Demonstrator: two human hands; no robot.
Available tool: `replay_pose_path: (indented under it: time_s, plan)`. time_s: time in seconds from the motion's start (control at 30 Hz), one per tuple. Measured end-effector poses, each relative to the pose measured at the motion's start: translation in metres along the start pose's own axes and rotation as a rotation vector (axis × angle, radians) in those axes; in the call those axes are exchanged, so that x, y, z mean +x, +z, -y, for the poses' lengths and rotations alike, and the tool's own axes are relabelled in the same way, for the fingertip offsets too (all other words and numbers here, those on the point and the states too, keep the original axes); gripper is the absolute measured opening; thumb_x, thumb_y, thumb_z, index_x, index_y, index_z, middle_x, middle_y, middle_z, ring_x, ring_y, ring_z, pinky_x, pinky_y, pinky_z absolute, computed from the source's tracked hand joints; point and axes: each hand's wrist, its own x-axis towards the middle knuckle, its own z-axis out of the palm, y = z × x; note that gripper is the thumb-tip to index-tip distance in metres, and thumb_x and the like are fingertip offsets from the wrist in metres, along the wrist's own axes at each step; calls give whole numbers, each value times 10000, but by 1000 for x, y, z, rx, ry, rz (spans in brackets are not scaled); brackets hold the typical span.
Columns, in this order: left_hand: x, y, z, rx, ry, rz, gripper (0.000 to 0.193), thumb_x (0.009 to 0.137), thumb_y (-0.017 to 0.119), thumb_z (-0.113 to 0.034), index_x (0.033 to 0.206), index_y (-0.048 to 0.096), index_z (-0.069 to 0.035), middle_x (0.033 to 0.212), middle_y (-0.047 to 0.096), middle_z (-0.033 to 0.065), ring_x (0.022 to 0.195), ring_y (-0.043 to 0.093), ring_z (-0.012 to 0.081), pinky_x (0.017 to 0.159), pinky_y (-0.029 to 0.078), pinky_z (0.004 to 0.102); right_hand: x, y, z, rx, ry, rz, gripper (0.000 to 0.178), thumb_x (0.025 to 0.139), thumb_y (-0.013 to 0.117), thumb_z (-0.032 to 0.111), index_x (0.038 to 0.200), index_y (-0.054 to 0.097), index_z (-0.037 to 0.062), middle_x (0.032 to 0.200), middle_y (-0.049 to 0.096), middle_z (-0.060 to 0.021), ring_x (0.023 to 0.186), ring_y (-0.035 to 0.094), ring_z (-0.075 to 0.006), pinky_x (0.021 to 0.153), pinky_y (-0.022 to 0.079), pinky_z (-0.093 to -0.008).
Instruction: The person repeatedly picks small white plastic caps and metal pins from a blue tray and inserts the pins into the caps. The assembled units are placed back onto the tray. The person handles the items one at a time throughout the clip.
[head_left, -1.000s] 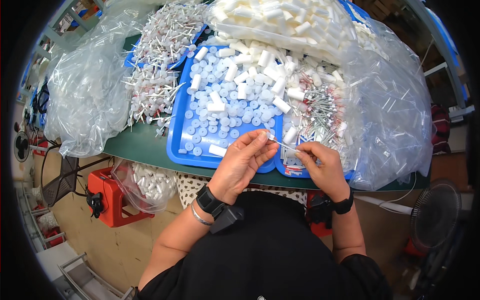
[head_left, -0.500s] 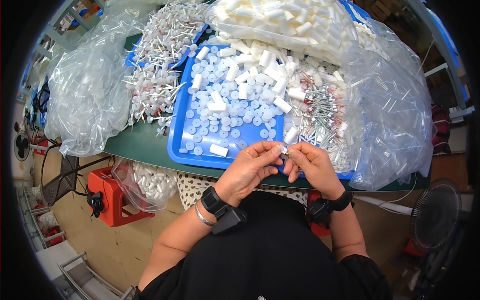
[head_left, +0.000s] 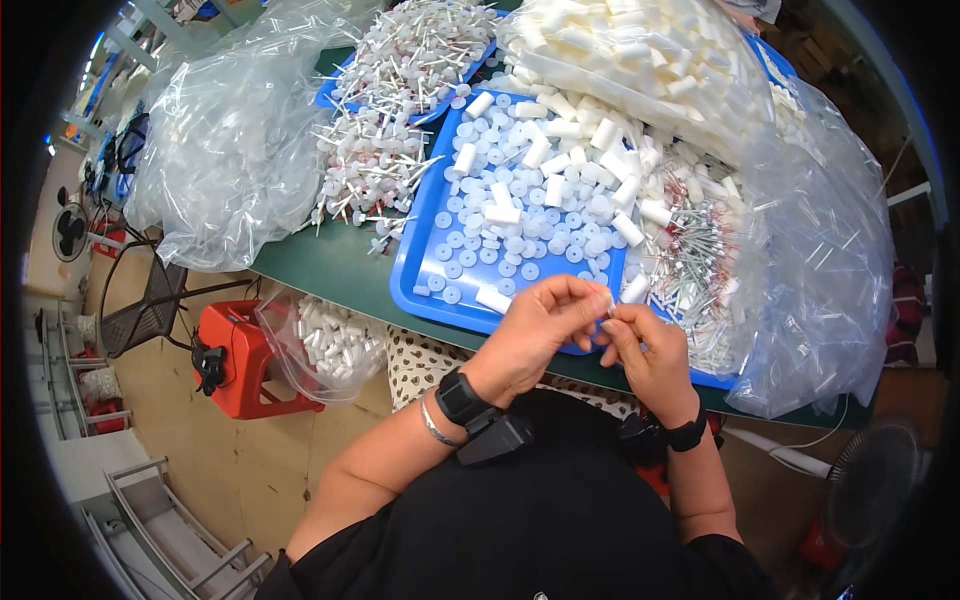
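Note:
My left hand (head_left: 547,330) and my right hand (head_left: 652,362) meet at the fingertips over the front edge of a blue tray (head_left: 402,278). A tiny whitish piece shows at my left thumb and forefinger, mostly covered by them. My right thumb and forefinger are pinched right beside it; what lies between them is hidden. Inside the tray are many translucent round discs with centre holes (head_left: 470,205), with white foam-like cylinders (head_left: 502,214) scattered among them. Thin metal pins with reddish ends (head_left: 695,250) lie heaped to the right, past my right hand.
A clear bag of white cylinders (head_left: 630,60) rests behind the tray. Discs fitted on white sticks (head_left: 370,170) pile up at left on the green table (head_left: 330,265). Plastic bags (head_left: 225,165) flank both sides. Below stand a red stool (head_left: 232,350) and a fan (head_left: 875,490).
The whole view has shifted, so the table and trays appear farther right. My hands stay together at the fingertips; the small white piece between them shows less now.

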Motion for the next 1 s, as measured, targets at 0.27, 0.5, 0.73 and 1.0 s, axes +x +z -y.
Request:
replay_pose_path:
  time_s: [0.27, 0.5, 0.73, 1.0]
  plan:
    - [18, -118, -122, -540, 410, -216, 411, 949, 619, -236, 1143, 517, 112, 1097, 652, 186, 878, 652, 174, 774, 567, 232, -6, -73, -21, -386, 69, -254, 135, 896, 649, 82, 996, 666, -6, 851, 695, -135, 689, 663, -227, 635, 513, -306]
    - [21, -51, -60, 509, 249, -109, 315, 926, 650, -169, 1201, 620, -20, 1055, 687, 89, 908, 648, 149, 775, 499, 246, -13, -69, -38, -826, -102, -79, 59, 780, 666, 49, 834, 658, 28, 793, 609, -118, 772, 612, -298, 677, 492, -400]
    - [30, -22, -11, 1423, 681, 43, 224, 799, 708, -81, 1015, 675, -31, 963, 658, 105, 915, 587, 297, 807, 463, 374, -8, -56, -49, -983, -249, -17, 81, 744, 600, 37, 684, 549, 57, 707, 526, -99, 697, 552, -285, 638, 452, -408]
    - [44, -22, 3, 1564, 701, 3, 203, 770, 712, -70, 964, 655, -58, 888, 613, 85, 857, 547, 292, 759, 413, 401, -12, -67, -35, -442, 44, -157, 22, 889, 581, 8, 910, 572, 8, 908, 664, -125, 816, 654, -206, 724, 516, -329]
